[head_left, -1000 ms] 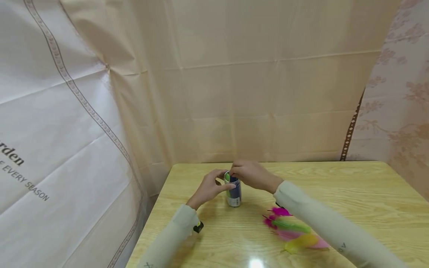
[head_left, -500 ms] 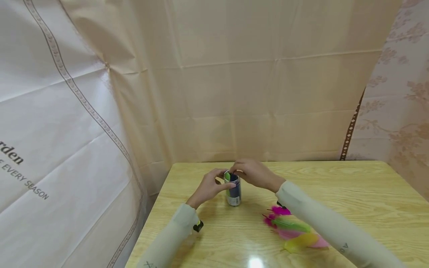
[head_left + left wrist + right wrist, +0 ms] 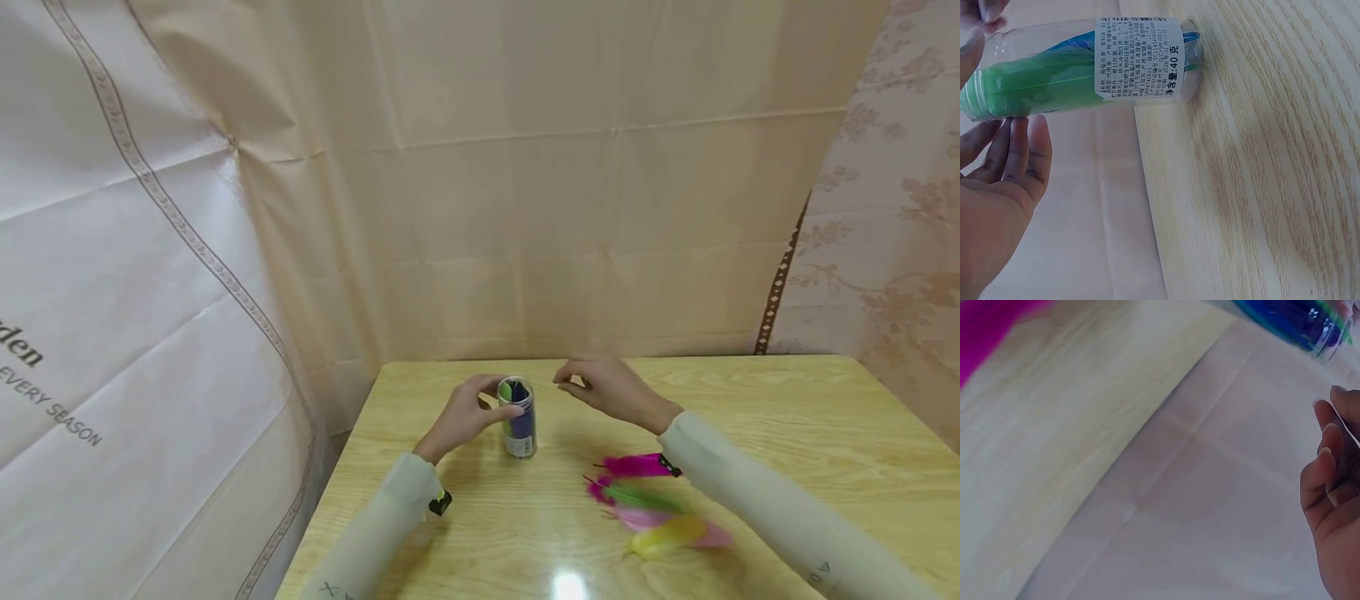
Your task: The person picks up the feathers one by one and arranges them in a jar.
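A clear jar (image 3: 519,442) stands upright on the table, its mouth uncovered. Inside it are a green feather (image 3: 1041,87) and a blue feather (image 3: 1075,44); a white printed label (image 3: 1141,59) wraps its lower part. My left hand (image 3: 461,417) grips the jar near its rim, thumb on the near side and fingers round the far side. To the right of the jar, apart from it, my right hand (image 3: 611,390) hangs in the air. Its fingers are loosely bent, and the right wrist view shows nothing held between them.
Right of the jar, nearer the front, lie a magenta feather (image 3: 630,465), a green feather (image 3: 645,497), a pink feather (image 3: 716,538) and a yellow feather (image 3: 667,536), partly overlapping. The wooden table (image 3: 810,433) ends at the back against a beige curtain (image 3: 510,250).
My right hand has left the jar's mouth and moved right, uncovering the blue and green feathers inside. My left hand keeps its grip on the jar. More of the upper magenta feather shows.
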Demonstrator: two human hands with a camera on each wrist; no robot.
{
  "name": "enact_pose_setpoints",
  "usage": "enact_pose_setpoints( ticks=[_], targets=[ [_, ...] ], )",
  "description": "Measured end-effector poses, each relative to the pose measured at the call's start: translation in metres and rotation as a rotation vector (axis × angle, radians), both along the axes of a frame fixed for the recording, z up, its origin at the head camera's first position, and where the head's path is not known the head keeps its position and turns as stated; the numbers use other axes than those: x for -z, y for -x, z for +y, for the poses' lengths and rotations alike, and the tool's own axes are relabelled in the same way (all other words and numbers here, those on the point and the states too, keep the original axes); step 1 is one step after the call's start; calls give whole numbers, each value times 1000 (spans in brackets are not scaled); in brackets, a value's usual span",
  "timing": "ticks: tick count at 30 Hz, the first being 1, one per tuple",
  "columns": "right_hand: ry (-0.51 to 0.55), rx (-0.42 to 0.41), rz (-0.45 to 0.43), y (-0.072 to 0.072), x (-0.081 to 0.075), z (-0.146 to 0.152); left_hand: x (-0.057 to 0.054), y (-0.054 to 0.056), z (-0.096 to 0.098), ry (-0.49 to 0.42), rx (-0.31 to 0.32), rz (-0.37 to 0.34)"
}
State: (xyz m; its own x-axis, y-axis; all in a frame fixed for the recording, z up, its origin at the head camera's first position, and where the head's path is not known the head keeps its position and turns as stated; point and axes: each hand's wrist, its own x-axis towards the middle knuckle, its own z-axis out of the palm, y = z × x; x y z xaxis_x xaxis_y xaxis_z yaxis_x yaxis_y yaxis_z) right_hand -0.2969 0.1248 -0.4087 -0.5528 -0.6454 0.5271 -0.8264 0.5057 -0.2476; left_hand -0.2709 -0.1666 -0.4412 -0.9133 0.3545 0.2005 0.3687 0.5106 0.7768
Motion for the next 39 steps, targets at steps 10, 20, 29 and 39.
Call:
enact_pose_setpoints(
  ticks=[10, 20, 29, 39],
  targets=[
    [-17, 70, -21, -9, 23, 38, -1, 0, 0, -2, -1, -4],
    [0, 120, -130, -21, 41, 74, -1, -1, 0, -14, 10, 8],
    [-7, 154, -201, -34, 57, 103, 2, -2, -2, -1, 18, 20],
    [15, 174, -176, -48, 67, 123, 3, 0, -1, -3, 17, 23]
  ],
)
